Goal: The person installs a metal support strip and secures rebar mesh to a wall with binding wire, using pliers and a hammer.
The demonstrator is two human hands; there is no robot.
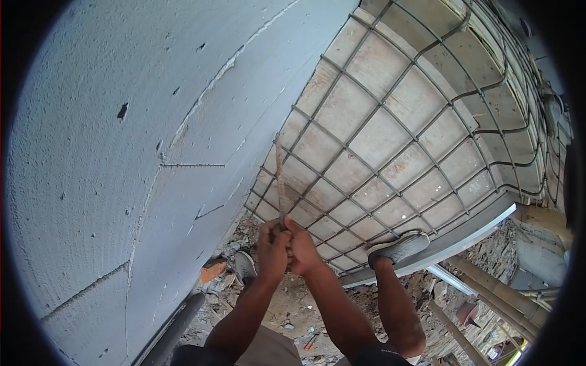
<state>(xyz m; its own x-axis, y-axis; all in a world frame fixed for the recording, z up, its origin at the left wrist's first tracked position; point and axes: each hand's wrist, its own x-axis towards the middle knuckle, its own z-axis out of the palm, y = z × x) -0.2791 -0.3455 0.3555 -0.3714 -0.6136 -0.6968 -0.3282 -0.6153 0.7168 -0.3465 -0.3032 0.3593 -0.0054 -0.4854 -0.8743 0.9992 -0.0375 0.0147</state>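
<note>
A long, thin rusty rod (280, 177) points away from me, its far tip near the line where the wall meets the slab. My left hand (271, 251) is closed round its near end. Pressed against it from the other side is my right hand (301, 245), fingers curled and thumb along the rod. Beyond the hands, a grid of steel reinforcing bars (381, 104) lies over pale formwork panels (372, 131). The rod overlaps the edge of this grid in view.
A grey block wall (152, 91) rises on the left. My one shoe (403, 246) rests at the grid's near edge, the other shoe (245, 266) stands lower on rubble. Bent bars (497, 131) run over a step at right. Below lie a broken brick (212, 270) and wooden poles (500, 299).
</note>
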